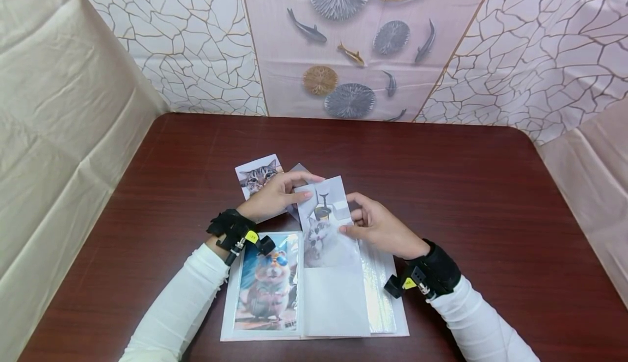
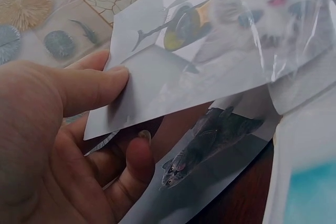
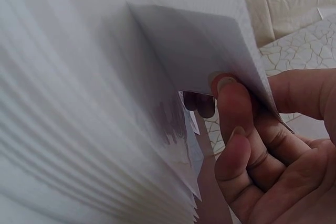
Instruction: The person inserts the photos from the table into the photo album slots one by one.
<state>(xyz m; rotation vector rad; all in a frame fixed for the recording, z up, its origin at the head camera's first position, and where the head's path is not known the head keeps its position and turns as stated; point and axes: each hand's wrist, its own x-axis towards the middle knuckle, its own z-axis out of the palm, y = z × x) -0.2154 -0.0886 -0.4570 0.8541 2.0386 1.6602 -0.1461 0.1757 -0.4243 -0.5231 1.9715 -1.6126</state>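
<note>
An open photo album (image 1: 336, 302) lies on the table with a hamster picture (image 1: 269, 291) in its left page. My left hand (image 1: 277, 193) pinches the upper left corner of a white cat photo (image 1: 321, 201) between thumb and fingers. The photo's lower part sits inside a clear plastic sleeve (image 2: 273, 30), while its top sticks out. On the opposite side, my right hand (image 1: 380, 228) pinches the sleeve's edge near its top, thumb in front and fingers behind. In the right wrist view the back of the page (image 3: 184, 40) shows between those fingers.
A tabby cat photo (image 1: 257, 176) lies beyond the album at left, partly under my left hand. Another cat photo (image 2: 205, 145) lies below that hand. More plastic pages (image 1: 382, 296) are stacked on the album's right side. The dark wooden table (image 1: 471, 187) runs back to a patterned cloth (image 1: 196, 40).
</note>
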